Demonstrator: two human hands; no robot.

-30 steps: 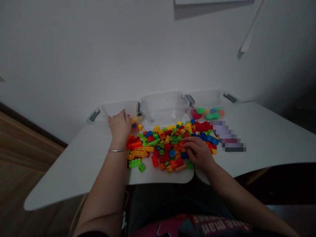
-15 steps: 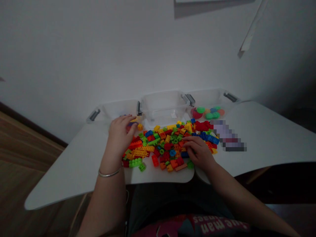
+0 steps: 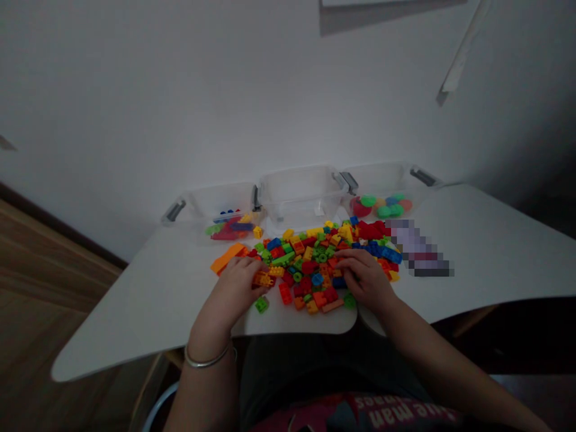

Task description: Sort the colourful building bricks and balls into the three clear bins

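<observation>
A pile of colourful toy building bricks (image 3: 308,267) lies spread on the white table. My left hand (image 3: 238,285) is over the left end of the pile, fingers and thumb apart around yellow-orange bricks (image 3: 263,279); no held brick shows. Just beyond its fingers lies a long orange piece (image 3: 227,257), and a small green brick (image 3: 261,305) is below the thumb. At the right side of the pile rests my right hand (image 3: 366,279), fingers stretched out and touching bricks near a dark blue one (image 3: 338,282). Its palm side is hidden.
Three clear plastic boxes stand along the wall: the left box (image 3: 202,204) holds several bricks, the middle box (image 3: 301,210) shows a small white label, and the right box (image 3: 382,177) holds round coloured pieces. A pixelated phone-like object (image 3: 418,249) lies right of the pile.
My left hand has moved from beside the left box down and toward me onto the left bricks, uncovering the box's contents and the orange piece. My right hand has stayed nearly still.
</observation>
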